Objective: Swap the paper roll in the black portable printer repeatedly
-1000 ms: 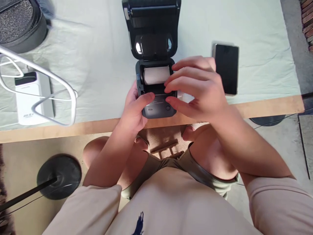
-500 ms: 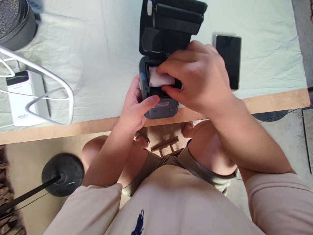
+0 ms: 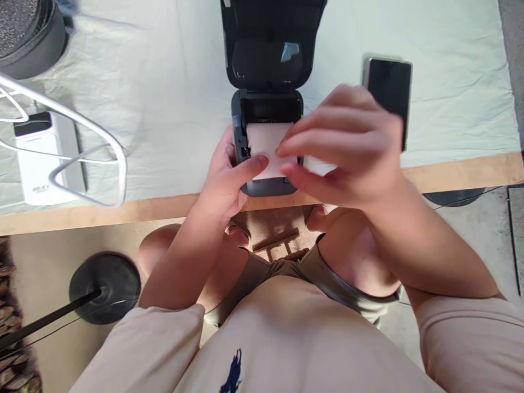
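We see a small dark label printer at the near edge of the table, its lid swung open and standing up on the far side. A strip of white paper lies drawn out of the open bay, toward the printer's front.

The left hand wraps the printer's left side, thumb laid across the front onto the lower left corner of the paper; it grips the body closely. The right hand hovers over the printer's right side, its fingertips pinched narrow at the paper's right edge. The hand is motion-blurred, so we cannot tell whether the pinch truly closes on the paper.

A black phone lies face up just beyond the right hand, on the pale cloth. A white power bank sits well apart at the left, under a white wire frame. A dark round case occupies the far left corner.
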A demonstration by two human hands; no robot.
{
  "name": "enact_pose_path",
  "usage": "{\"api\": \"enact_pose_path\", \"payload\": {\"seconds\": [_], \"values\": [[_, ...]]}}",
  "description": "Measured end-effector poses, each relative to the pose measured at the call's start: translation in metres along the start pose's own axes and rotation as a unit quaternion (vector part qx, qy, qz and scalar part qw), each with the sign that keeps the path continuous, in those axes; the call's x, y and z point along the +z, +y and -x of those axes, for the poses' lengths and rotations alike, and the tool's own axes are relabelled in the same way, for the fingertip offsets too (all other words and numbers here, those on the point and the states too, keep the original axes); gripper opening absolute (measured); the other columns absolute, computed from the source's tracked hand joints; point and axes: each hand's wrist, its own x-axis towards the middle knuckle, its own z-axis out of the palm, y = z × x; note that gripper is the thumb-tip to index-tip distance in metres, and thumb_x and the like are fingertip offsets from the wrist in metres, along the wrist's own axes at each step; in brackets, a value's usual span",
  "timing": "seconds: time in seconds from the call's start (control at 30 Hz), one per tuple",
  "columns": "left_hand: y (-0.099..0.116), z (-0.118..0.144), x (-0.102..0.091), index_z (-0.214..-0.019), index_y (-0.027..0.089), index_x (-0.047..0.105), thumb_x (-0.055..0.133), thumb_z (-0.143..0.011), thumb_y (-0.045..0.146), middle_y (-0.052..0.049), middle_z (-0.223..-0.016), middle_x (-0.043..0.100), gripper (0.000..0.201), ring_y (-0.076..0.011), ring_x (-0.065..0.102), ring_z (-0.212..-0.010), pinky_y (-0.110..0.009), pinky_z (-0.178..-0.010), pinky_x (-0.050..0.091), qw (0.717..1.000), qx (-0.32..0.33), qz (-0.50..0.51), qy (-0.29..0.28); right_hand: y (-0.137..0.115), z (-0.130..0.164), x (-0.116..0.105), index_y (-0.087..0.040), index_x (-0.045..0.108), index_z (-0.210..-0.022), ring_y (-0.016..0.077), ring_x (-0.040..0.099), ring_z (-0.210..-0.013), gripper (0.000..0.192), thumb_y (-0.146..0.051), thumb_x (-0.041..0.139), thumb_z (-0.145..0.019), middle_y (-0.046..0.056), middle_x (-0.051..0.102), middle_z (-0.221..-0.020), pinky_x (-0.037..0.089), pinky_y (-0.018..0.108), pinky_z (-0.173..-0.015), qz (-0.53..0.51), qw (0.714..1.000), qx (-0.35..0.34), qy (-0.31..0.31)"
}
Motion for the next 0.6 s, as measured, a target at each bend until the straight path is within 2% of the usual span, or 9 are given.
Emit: {"api": "enact_pose_path", "payload": {"seconds": [0.07, 0.13, 0.2, 0.23, 0.33, 0.43, 0.53, 0.6], "values": [[0.001, 0.001, 0.000, -0.106, 0.022, 0.071, 0.087, -0.069, 0.016, -0.002, -0.093, 0.073, 0.041, -0.0237, 0.074, -0.086, -0.032, -0.073, 0.059, 1.000, -0.006, -0.019, 0.007, 0.005, -0.002, -0.005, -0.024, 0.070, -0.102, 0.0214, 0.072, -0.105, 0.016, -0.035, 0.057, -0.101, -0.001, 0.077, -0.107, 0.054, 0.037, -0.086, -0.036, 0.996, 0.072, 0.047], [0.002, 0.002, 0.002, -0.112, 0.020, 0.069, 0.089, -0.062, 0.015, -0.004, -0.097, 0.074, 0.054, -0.0277, 0.074, -0.092, -0.035, -0.075, 0.060, 0.999, -0.021, -0.035, 0.010, 0.009, -0.004, -0.009, -0.027, 0.064, -0.128, 0.0248, 0.064, -0.130, 0.033, -0.039, 0.059, -0.098, 0.001, 0.068, -0.137, 0.055, 0.038, -0.096, -0.051, 0.986, 0.154, 0.048], [0.003, 0.002, 0.003, -0.117, 0.021, 0.066, 0.089, -0.058, 0.014, -0.006, -0.102, 0.074, 0.063, -0.0319, 0.074, -0.101, -0.038, -0.081, 0.060, 0.998, -0.032, -0.047, 0.013, 0.012, -0.004, -0.010, -0.032, 0.049, -0.148, 0.0246, 0.059, -0.139, 0.053, -0.041, 0.056, -0.097, -0.001, 0.058, -0.151, 0.054, 0.040, -0.105, -0.084, 0.977, 0.193, 0.025], [0.003, 0.002, 0.003, -0.118, 0.021, 0.065, 0.088, -0.058, 0.014, -0.006, -0.104, 0.074, 0.064, -0.0337, 0.073, -0.106, -0.040, -0.085, 0.060, 0.998, -0.033, -0.048, 0.017, 0.014, -0.004, -0.010, -0.033, 0.044, -0.151, 0.0234, 0.062, -0.137, 0.055, -0.040, 0.053, -0.098, -0.001, 0.058, -0.151, 0.053, 0.040, -0.108, -0.104, 0.975, 0.194, 0.021], [0.002, 0.001, 0.003, -0.116, 0.022, 0.064, 0.085, -0.061, 0.017, -0.006, -0.103, 0.072, 0.060, -0.0374, 0.071, -0.116, -0.046, -0.094, 0.060, 0.998, -0.033, -0.049, 0.028, 0.016, -0.005, -0.006, -0.025, 0.053, -0.141, 0.0215, 0.068, -0.127, 0.043, -0.038, 0.049, -0.101, 0.002, 0.067, -0.138, 0.054, 0.039, -0.106, -0.127, 0.977, 0.168, 0.034], [0.002, 0.001, 0.002, -0.115, 0.023, 0.065, 0.086, -0.063, 0.026, -0.007, -0.102, 0.073, 0.055, -0.0393, 0.071, -0.117, -0.046, -0.089, 0.061, 0.999, -0.036, -0.029, 0.007, 0.015, -0.006, 0.000, -0.018, 0.063, -0.124, 0.0235, 0.069, -0.125, 0.034, -0.041, 0.057, -0.099, 0.010, 0.073, -0.130, 0.054, 0.041, -0.106, -0.115, 0.987, 0.115, -0.010], [0.001, 0.002, 0.004, -0.116, 0.026, 0.068, 0.083, -0.074, 0.045, -0.009, -0.107, 0.073, 0.049, -0.0394, 0.067, -0.123, -0.043, -0.083, 0.061, 1.000, -0.024, -0.010, -0.002, 0.008, -0.008, 0.003, -0.021, 0.062, -0.125, 0.0253, 0.064, -0.134, 0.033, -0.041, 0.059, -0.099, 0.013, 0.069, -0.138, 0.055, 0.042, -0.105, -0.127, 0.985, 0.093, -0.070], [0.000, 0.004, 0.006, -0.114, 0.028, 0.070, 0.079, -0.081, 0.052, -0.009, -0.106, 0.073, 0.042, -0.0383, 0.065, -0.128, -0.042, -0.084, 0.060, 1.000, -0.011, -0.013, 0.009, 0.000, -0.010, 0.001, -0.026, 0.061, -0.124, 0.0248, 0.061, -0.137, 0.028, -0.037, 0.060, -0.098, 0.009, 0.068, -0.138, 0.055, 0.041, -0.108, -0.130, 0.981, 0.115, -0.088]]}}
